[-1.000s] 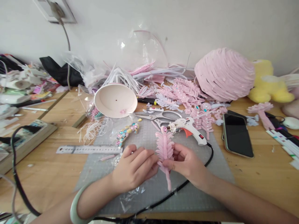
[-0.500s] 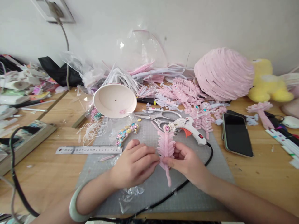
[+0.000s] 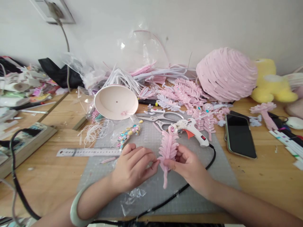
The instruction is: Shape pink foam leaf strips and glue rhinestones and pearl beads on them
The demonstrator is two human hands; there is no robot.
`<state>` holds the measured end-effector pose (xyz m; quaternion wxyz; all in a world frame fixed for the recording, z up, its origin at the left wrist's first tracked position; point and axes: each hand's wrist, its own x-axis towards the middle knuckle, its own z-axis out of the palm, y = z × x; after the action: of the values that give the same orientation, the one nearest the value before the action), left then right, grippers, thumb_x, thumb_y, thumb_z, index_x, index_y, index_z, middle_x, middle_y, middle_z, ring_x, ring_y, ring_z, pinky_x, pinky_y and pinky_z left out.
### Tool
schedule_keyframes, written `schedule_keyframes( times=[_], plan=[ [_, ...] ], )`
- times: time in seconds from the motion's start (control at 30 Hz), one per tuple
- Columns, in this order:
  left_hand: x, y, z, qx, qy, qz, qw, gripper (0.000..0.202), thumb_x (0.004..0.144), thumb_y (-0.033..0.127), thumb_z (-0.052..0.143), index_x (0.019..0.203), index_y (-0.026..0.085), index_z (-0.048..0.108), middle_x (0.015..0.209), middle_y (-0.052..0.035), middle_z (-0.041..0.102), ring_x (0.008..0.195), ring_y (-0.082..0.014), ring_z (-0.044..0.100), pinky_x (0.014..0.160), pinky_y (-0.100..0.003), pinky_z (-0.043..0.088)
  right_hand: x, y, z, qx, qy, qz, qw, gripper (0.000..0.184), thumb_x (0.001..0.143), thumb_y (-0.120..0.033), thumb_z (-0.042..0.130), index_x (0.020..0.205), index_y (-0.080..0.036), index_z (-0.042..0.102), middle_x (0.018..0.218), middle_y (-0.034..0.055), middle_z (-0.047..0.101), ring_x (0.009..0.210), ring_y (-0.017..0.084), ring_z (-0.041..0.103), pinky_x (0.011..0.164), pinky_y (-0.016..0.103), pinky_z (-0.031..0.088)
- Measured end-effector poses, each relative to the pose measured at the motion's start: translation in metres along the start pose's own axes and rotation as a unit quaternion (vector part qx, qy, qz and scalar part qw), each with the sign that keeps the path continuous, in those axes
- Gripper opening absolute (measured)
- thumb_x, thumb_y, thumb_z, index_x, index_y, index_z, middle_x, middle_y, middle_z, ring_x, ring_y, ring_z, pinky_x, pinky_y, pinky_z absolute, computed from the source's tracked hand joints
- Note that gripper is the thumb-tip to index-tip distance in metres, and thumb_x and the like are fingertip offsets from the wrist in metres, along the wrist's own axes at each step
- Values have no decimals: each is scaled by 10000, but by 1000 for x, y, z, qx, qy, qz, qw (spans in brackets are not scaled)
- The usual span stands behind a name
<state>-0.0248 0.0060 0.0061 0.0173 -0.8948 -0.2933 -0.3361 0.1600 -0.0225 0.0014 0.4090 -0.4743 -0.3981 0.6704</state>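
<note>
A pink pipe-cleaner feather point(image 3: 168, 147) with a round jewel at its upper end is held over the grey cutting mat point(image 3: 99, 186). My right hand point(image 3: 189, 162) grips it from the right, thumb across its lower part. At its lower left edge, my left hand point(image 3: 138, 164) pinches the tip of a side frond between thumb and fingers. The stem end hangs free below. Just beyond the jewel lies a white hot glue gun point(image 3: 197, 134), and behind it are grey-handled scissors point(image 3: 163, 119).
A steel ruler point(image 3: 87, 152), a string of coloured gems point(image 3: 127, 135) and a white bowl point(image 3: 115, 102) stand to the left. Pink pipe-cleaner pieces point(image 3: 189, 91) pile up behind. A phone point(image 3: 240, 135) lies right. The glue gun's black cord point(image 3: 170, 198) crosses the mat.
The feather has tilted, its jewelled top shifting right and its stem end swinging left. My left hand has drawn slightly left, still pinching the frond.
</note>
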Motion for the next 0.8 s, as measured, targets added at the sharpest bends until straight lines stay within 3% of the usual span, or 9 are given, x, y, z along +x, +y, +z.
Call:
schedule_keyframes(
  times=[0.17,0.4,0.5,0.63,0.73,0.8],
  plan=[
    [-1,4,-1,-19,10,-21,1000,64,828,141,583,800,180,540,694,26,633,585,-100,578,634,-284,332,-2,1,2,20,-10,5,1000,366,651,-342,764,921,-200,561,839,1,648,773,140,606,731,268,504],
    [0,-1,-4,-12,-3,76,997,132,819,123,585,942,169,593,759,-8,658,638,-132,571,636,-307,314,3,0,-3,50,-18,6,999,363,625,-335,783,867,-192,553,781,-11,650,710,122,603,653,242,506],
    [0,-1,-3,-12,-11,64,998,88,831,133,577,912,165,591,756,-9,660,640,-131,576,641,-308,304,4,0,-3,54,-25,13,998,359,625,-341,784,853,-191,551,748,-19,643,667,116,591,579,226,495],
    [-2,6,2,-24,3,12,1000,55,808,124,586,789,170,563,702,10,629,582,-108,550,650,-299,307,2,-1,-1,50,-24,14,998,363,630,-342,780,868,-194,550,772,-16,648,702,123,598,610,237,504],
    [-4,12,4,-70,18,-35,997,124,776,99,589,701,175,526,627,35,577,543,-93,519,625,-284,301,1,0,0,45,-16,6,999,338,641,-333,772,842,-194,537,760,-22,638,712,118,596,641,237,505],
    [-3,13,2,-129,-8,-63,990,103,779,111,572,709,176,537,647,28,581,575,-98,528,625,-274,310,0,0,0,35,-13,1,999,327,649,-326,764,848,-191,542,757,-21,634,714,118,595,655,239,503]
  ],
)
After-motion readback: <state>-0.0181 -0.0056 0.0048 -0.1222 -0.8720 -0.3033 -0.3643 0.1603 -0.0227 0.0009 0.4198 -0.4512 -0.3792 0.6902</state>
